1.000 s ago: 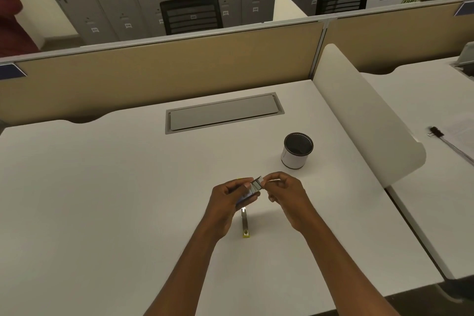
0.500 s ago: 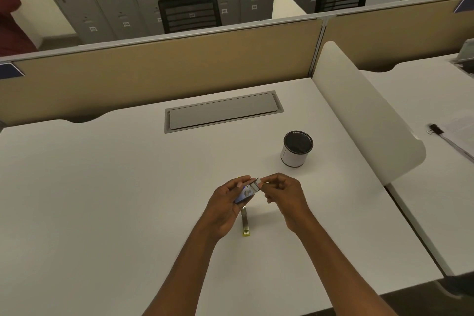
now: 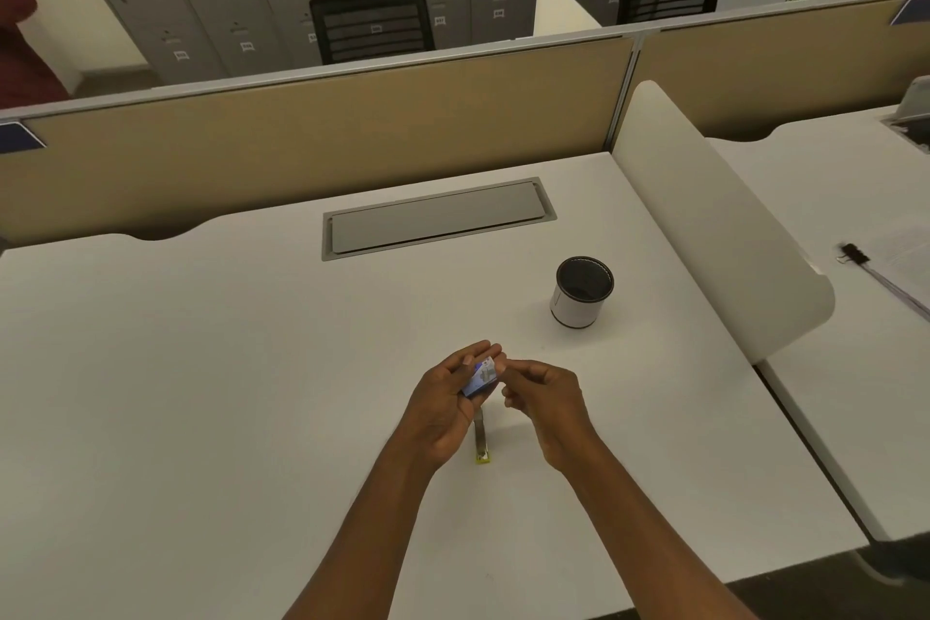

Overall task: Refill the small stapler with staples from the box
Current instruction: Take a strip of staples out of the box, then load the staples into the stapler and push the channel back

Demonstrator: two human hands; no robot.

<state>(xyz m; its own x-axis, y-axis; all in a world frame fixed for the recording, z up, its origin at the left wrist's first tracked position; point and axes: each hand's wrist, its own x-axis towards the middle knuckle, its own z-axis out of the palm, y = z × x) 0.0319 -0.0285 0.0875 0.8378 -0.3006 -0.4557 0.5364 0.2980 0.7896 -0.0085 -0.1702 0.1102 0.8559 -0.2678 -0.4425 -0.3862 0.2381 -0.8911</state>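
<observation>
My left hand (image 3: 442, 410) is closed around a small blue and white staple box (image 3: 482, 377), held a little above the white desk (image 3: 201, 368). The curled fingers of my right hand (image 3: 549, 402) pinch at the right end of the box. I cannot see whether any staples are between those fingers. The small stapler (image 3: 481, 439) lies on the desk just below and between my hands. It is a thin metal strip with a yellow-green near end, and its far end is hidden behind my left hand.
A white cup with a dark inside (image 3: 581, 295) stands to the right, beyond my hands. A grey cable hatch (image 3: 438, 219) is set into the desk farther back. A white curved divider (image 3: 714, 217) borders the right side, with papers and a black binder clip (image 3: 853, 253) on the neighbouring desk.
The box's end stood pulled out between my hands before; now the two hands are closer together and the box looks pushed back together. The stapler has not moved.
</observation>
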